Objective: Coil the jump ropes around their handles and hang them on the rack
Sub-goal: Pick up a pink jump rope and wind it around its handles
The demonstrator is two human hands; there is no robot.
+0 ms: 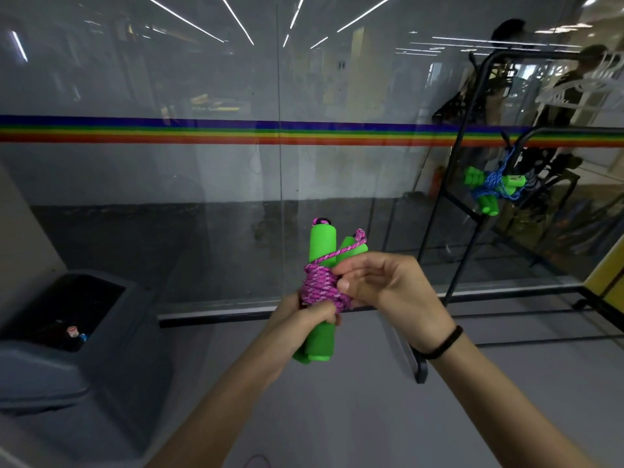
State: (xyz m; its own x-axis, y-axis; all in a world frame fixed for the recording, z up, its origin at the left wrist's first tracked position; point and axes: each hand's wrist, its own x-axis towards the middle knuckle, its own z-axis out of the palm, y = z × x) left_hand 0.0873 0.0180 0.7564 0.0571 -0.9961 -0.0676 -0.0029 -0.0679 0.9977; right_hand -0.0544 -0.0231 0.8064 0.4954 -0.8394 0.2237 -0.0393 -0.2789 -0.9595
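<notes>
The green handles [323,244] in my grip look like matt, soft foam. The pink rope [320,285] wound round them is rough braided cord. Right of my grip, the black rack [469,184] is smooth painted metal. Beyond my grip, the glass wall [202,180] is glossy.

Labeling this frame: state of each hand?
Left hand: gripping the green handles.
Right hand: pinching the pink rope.

You are facing a glass wall [169,197] that is blocking everything straight ahead. On your right, the black rack [574,130] is standing against it, a blue rope bundle [490,184] hanging from its lower rail. A grey bin [111,349] is crowding your lower left. Open air is lying between the pink jump rope [320,288] you are holding and the rack.
</notes>
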